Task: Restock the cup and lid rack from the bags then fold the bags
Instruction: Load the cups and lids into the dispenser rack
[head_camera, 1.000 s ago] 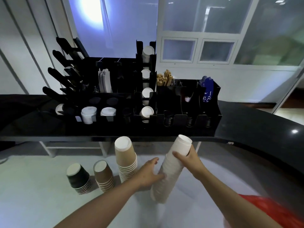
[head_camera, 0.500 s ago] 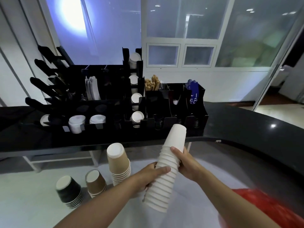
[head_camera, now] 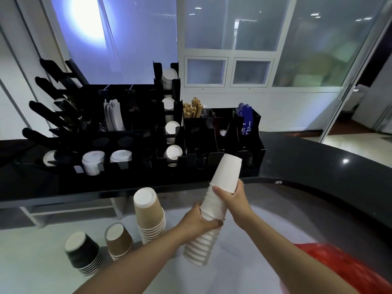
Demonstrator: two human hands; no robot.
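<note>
A tall stack of white paper cups (head_camera: 214, 211) tilts bottom-up in front of me, held in both hands. My left hand (head_camera: 198, 222) grips its middle from the left. My right hand (head_camera: 234, 200) wraps the upper part from the right. The top cup (head_camera: 228, 172) sticks out past the rest of the stack. Behind it, on the black counter (head_camera: 318, 166), stands the black cup and lid rack (head_camera: 135, 145), with white lids (head_camera: 93, 161) in its front slots and white cups (head_camera: 172, 152) in a vertical column.
Three upturned cup stacks stand on the white lower surface (head_camera: 31, 262): tan (head_camera: 148, 215), brown (head_camera: 118, 240) and black (head_camera: 83, 253). The rack also holds wooden stirrers (head_camera: 193, 110) and blue packets (head_camera: 246, 122). Something red (head_camera: 339, 272) lies at lower right.
The white stack has risen and turned more upright, toward the rack. My right hand slid along it and the top cup now juts out farther. My view has moved closer to the counter.
</note>
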